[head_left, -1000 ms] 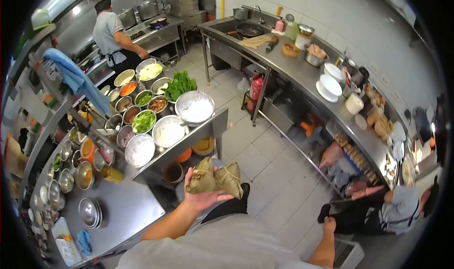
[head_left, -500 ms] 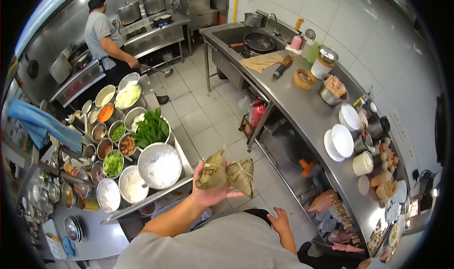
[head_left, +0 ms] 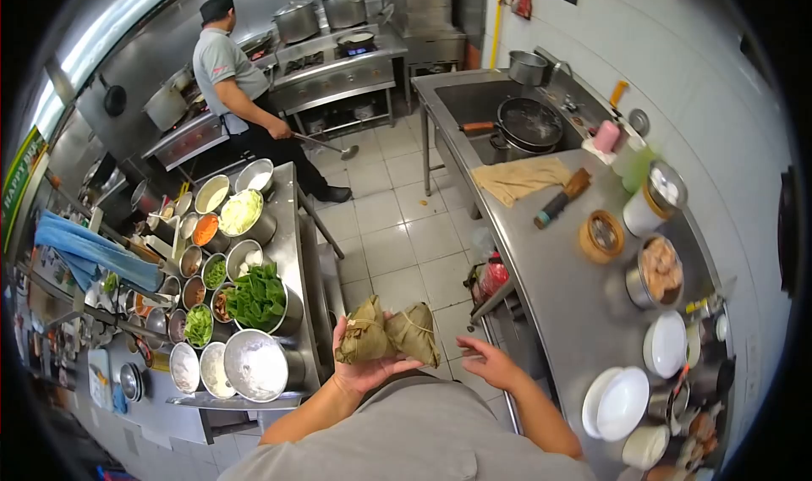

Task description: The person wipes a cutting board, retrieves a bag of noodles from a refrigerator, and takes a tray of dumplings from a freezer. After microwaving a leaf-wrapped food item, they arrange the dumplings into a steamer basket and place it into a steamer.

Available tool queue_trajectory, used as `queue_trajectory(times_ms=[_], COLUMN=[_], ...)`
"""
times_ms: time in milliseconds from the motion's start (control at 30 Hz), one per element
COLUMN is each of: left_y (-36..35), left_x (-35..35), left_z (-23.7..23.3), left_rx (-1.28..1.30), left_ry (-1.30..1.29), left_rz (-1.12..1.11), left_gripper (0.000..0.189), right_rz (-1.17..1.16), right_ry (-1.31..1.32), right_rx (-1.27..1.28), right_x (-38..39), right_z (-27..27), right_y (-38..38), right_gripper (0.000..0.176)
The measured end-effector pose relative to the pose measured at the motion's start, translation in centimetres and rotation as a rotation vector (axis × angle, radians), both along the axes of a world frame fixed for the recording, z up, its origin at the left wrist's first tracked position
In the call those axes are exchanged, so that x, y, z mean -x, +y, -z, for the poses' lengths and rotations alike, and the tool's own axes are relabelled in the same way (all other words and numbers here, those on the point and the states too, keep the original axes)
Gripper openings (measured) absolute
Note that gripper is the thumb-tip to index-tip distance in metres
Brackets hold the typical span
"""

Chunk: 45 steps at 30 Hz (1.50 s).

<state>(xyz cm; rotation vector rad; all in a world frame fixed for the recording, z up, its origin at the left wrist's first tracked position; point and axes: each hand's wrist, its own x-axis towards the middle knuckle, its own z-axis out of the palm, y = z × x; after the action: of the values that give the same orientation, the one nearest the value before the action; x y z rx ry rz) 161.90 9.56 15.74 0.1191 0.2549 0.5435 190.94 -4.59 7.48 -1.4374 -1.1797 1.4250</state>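
Two zongzi, wrapped in dull green-brown leaves and tied with string, rest side by side on my left hand (head_left: 370, 376). One zongzi (head_left: 364, 333) lies toward the thumb, and the other zongzi (head_left: 414, 335) sits over the fingers. The palm faces up beneath them, with the thumb along the left side. Just right of the zongzi, my right hand (head_left: 491, 364) is empty, its fingers stretched out and apart, not touching them.
On the left, a steel table (head_left: 292, 312) carries several bowls of chopped food and a pot of leafy greens (head_left: 258, 297). A long steel counter (head_left: 541, 261) with a sink (head_left: 465, 109) runs along the right. A co-worker (head_left: 241, 83) holding a ladle (head_left: 348, 152) stands by the stoves.
My view has swung toward the stoves and sink. The right hand has risen from beside my body to near the zongzi. The left hand still holds both. The co-worker has turned slightly.
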Motion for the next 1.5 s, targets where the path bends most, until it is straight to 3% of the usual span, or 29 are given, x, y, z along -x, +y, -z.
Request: queue_trajectory(times_ms=[33,100,233,333,367,433,633,767,900,1000,1167,1333,1500], left_y=[1.1,3.7,10.4,17.2,20.0,25.4,42.8,51.5,62.8,70.1,81.5,89.5,95.0], left_x=[-0.7,-1.2,-1.7,-2.0,-2.2,-2.3,-4.7,-9.3,-12.2,-12.4,-11.0,-9.4,-8.0], left_z=[-0.4,-0.2,1.4,2.5,2.4,2.2,1.8,-0.1,4.7,6.8,5.9,4.7,9.5], left_rx=[-0.011,-0.038,-0.032,-0.020,-0.018,0.008,-0.047,0.026,0.205,0.291,0.226,0.135,0.196], left_ry=[0.013,0.023,0.111,0.165,0.181,0.169,0.183,0.305,0.260,0.276,0.393,0.447,0.537], left_rz=[-0.035,-0.108,-0.191,-0.217,-0.215,-0.215,-0.031,-0.089,-0.072,-0.152,-0.400,-0.733,-0.876], left_gripper=[0.082,0.083,0.084,0.084,0.084,0.083,0.080,0.072,0.069,0.062,0.056,0.048,0.040], right_rz=[-0.021,-0.192,-0.348,-0.382,-0.396,-0.311,-0.104,0.107,0.330,0.433,0.372,0.136,-0.003], right_ry=[0.000,0.120,0.258,-0.101,-0.114,0.124,0.165,0.237,0.318,0.436,0.565,0.592,0.687], right_rx=[0.004,-0.015,0.059,-0.112,-0.114,0.040,0.065,-0.013,-0.145,-0.069,-0.007,0.054,0.094], right_x=[-0.5,-0.4,1.8,3.2,3.0,3.1,1.3,-1.5,-7.7,-12.2,-16.4,-15.1,-11.9], right_z=[-1.7,-4.9,-6.0,-4.5,-3.6,-3.7,-4.6,-4.1,-1.9,-0.6,0.4,-2.3,-1.8], right_y=[3.5,10.2,22.6,30.8,33.7,38.6,51.3,58.3,67.7,73.7,87.5,105.4,119.4], right_gripper=[0.073,0.093,0.100,0.104,0.104,0.101,0.092,0.091,0.087,0.084,0.079,0.078,0.077])
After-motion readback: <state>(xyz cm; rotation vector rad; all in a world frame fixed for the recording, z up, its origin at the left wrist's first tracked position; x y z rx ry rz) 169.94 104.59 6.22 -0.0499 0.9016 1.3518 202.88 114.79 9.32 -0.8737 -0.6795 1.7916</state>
